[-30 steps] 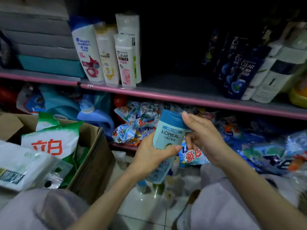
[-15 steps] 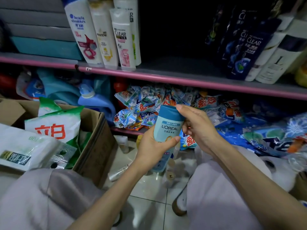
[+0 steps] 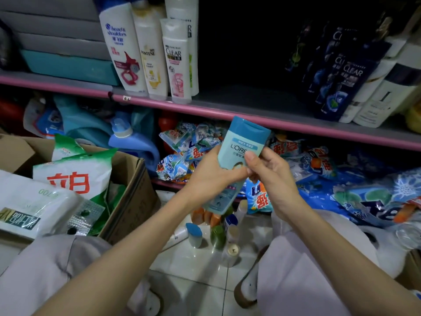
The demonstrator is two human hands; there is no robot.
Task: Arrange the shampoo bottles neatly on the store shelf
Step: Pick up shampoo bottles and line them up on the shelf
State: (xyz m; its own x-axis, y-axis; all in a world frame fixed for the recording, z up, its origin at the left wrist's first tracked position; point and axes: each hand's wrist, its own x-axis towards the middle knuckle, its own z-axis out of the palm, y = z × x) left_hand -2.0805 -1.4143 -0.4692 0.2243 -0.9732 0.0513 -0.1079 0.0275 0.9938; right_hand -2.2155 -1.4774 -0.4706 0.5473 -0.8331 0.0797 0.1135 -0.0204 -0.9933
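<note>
A: Gripped in both: left hand (image 3: 210, 176) wrapped round the middle of the teal L'Oréal bottle (image 3: 237, 160), right hand (image 3: 271, 176) pinching its front with thumb across the label. Held cap-up, tilted right, below the pink-edged shelf (image 3: 250, 115) and above the floor.

B: Risks from here?

A: Probably a knock on the way up. Standing just left of the dark gap: 3 pale bottles at the shelf front, Head & Shoulders bottle (image 3: 124, 49), Pantene bottle (image 3: 150, 55), white Clear bottle (image 3: 176, 62), close together, so likely to topple in a chain if clipped. Same on the right with the leaning dark Clear bottles (image 3: 344, 80). Also a slip: directly below, small bottles (image 3: 214, 231) crowded on the tiles, easy to scatter.

B: Readable writing?

A: "L'ORE" on the held one, remainder behind the thumb. "head & shoulders", "PANTENE", "CLEAR" on the shelf. Red Chinese characters on the green-and-white bag (image 3: 75, 172) inside the cardboard box (image 3: 134, 195). "6" on a tag at the shelf edge. Fine print too small to read.
</note>
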